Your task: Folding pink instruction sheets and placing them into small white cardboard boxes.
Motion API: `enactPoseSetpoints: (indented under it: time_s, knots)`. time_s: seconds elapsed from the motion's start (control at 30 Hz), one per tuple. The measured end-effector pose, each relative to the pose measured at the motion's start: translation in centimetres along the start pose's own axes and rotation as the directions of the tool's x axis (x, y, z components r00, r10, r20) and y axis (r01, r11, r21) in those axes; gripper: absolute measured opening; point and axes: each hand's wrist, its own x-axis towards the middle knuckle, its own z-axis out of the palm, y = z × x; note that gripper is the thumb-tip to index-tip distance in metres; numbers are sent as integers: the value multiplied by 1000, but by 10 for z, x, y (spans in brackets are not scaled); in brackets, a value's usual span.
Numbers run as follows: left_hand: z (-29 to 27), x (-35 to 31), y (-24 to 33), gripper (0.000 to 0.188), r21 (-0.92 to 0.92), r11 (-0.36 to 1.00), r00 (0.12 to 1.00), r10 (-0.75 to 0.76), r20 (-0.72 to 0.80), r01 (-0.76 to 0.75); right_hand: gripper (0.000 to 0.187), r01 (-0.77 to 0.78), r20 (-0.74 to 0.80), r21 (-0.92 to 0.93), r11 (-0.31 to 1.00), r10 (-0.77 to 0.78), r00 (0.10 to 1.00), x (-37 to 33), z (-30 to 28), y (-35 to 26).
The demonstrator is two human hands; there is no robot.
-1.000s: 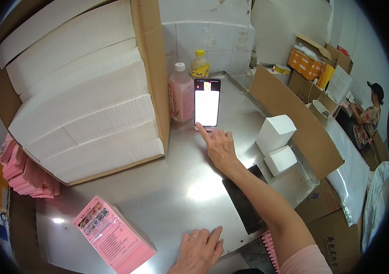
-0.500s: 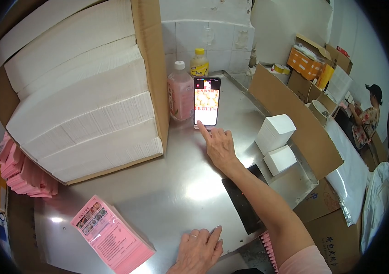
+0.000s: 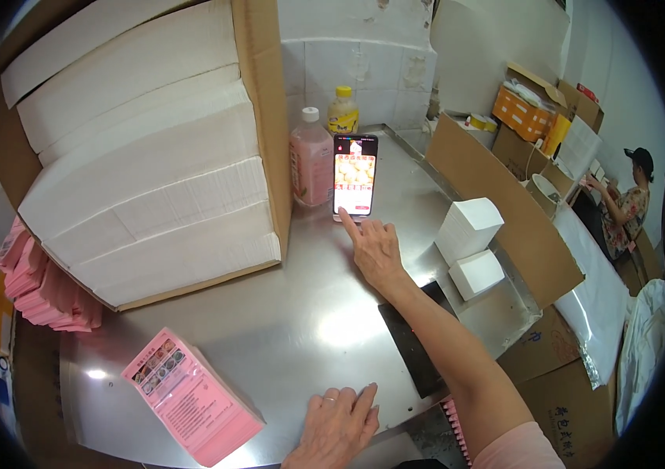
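A smartphone with a lit screen stands propped upright toward the back of the metal table. My right hand reaches out to it, the index finger touching the lower left of the screen and the other fingers loosely curled. That hand holds nothing. Near the front edge my left hand lies palm down on the metal, wearing a ring, its fingers spread and nothing in them. To its left is a stack of pink printed paper packets.
A large cardboard box packed with white folded paper napkins fills the left. Two bottles, pink and yellow-capped, stand behind the phone. White napkin stacks sit right, beside a cardboard flap. Another person sits far right.
The lower part of the phone's screen now shows a small red patch. The whole view has shifted slightly; my hands keep the same poses. The far person's arms have moved a little.
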Motion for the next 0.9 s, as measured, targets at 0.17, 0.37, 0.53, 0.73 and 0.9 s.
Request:
enactPoseSetpoints:
  time_s: [0.17, 0.37, 0.53, 0.73, 0.9]
  knots:
    - [0, 0, 0, 40, 1, 1000, 1000, 10, -17, -10, 68, -2, -6, 12, 1000, 2, 1000, 0, 0, 0]
    - [-1, 1, 0, 40, 9, 1000, 1000, 8, 3, -8, 68, 1, 7, 9, 1000, -1, 1000, 0, 1, 1]
    - [-2, 0, 1, 40, 21, 1000, 1000, 2, 6, -2, 67, 12, 18, 24, 1000, -12, 1000, 0, -2, 0]
    - [-1, 0, 1, 42, 17, 1000, 1000, 16, -5, -16, 67, 8, 33, 19, 1000, -8, 999, -3, -3, -1]
    - [-1, 1, -4, 36, 37, 999, 1000, 24, 10, -24, 60, 14, 34, 6, 1000, -14, 999, -6, -1, 1]
